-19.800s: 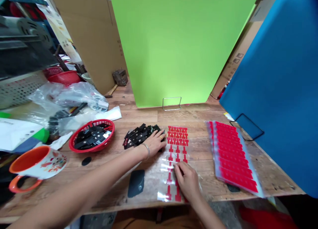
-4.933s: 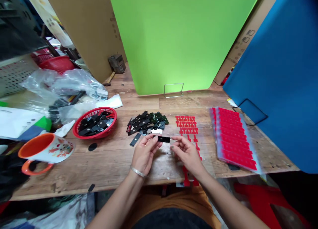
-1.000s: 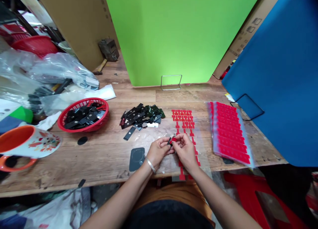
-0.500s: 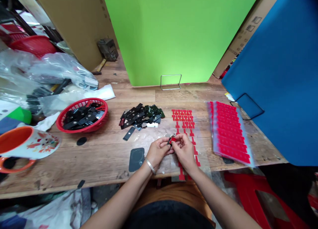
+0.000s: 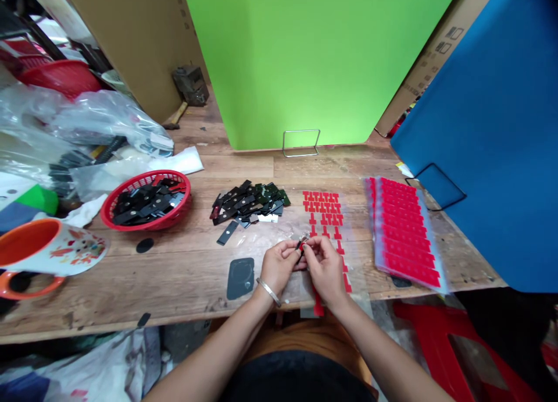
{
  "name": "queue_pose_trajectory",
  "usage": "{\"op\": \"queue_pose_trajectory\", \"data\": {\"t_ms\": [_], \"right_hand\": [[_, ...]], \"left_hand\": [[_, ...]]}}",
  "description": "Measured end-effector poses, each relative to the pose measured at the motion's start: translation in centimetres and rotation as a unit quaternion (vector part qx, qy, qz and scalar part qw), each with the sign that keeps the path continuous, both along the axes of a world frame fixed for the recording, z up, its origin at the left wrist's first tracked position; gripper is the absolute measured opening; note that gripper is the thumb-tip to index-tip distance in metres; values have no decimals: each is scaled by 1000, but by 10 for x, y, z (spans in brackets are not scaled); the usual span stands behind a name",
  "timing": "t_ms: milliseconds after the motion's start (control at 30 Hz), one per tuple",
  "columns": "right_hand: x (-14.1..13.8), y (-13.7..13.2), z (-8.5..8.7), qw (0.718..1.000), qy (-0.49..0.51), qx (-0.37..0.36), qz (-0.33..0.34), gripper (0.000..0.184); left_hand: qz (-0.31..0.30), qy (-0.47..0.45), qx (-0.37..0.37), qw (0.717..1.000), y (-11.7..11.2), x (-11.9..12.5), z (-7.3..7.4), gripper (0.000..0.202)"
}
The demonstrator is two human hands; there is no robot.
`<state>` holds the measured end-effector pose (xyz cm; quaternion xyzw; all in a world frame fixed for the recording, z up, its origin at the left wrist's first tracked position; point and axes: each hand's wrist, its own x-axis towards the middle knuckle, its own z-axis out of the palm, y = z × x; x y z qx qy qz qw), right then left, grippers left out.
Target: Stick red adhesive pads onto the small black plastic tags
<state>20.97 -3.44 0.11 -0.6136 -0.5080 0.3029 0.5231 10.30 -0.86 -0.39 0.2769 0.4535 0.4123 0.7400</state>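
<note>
My left hand, with a bracelet at its wrist, is closed on a small black piece near the table's front edge. My right hand pinches a bit of red against that same piece; the fingers partly hide both. Under and behind the hands lies a clear sheet of red T-shaped stickers, with gaps in its lower rows. A heap of flat black pieces spreads just beyond the left hand, one black piece lying apart in front of it.
At left stand a red basket of black pieces and an orange-and-white mug. A stack of red sticker sheets lies at right. A green board and a blue board rise behind. A dark patch is near the left wrist.
The fingers have shifted slightly around the black piece, and less of the red shows between them. The right hand has turned a little. The other things lie as before.
</note>
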Motion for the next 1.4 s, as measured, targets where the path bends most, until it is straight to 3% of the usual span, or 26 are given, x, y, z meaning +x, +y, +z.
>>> {"op": "queue_pose_trajectory", "data": {"t_ms": [133, 667, 1267, 1400], "right_hand": [[7, 8, -3, 999, -48, 19, -16, 3], [10, 18, -11, 999, -34, -10, -6, 4], [7, 14, -10, 998, 34, -53, 11, 8], [5, 16, -7, 992, 113, -49, 2, 30]], "left_hand": [[-22, 10, -5, 1000, 0, -2, 3, 25], [-25, 13, -12, 1000, 1, -3, 5, 26], [-38, 12, -8, 999, 1, -5, 2, 29], [-40, 8, 0, 999, 0, -6, 2, 28]]}}
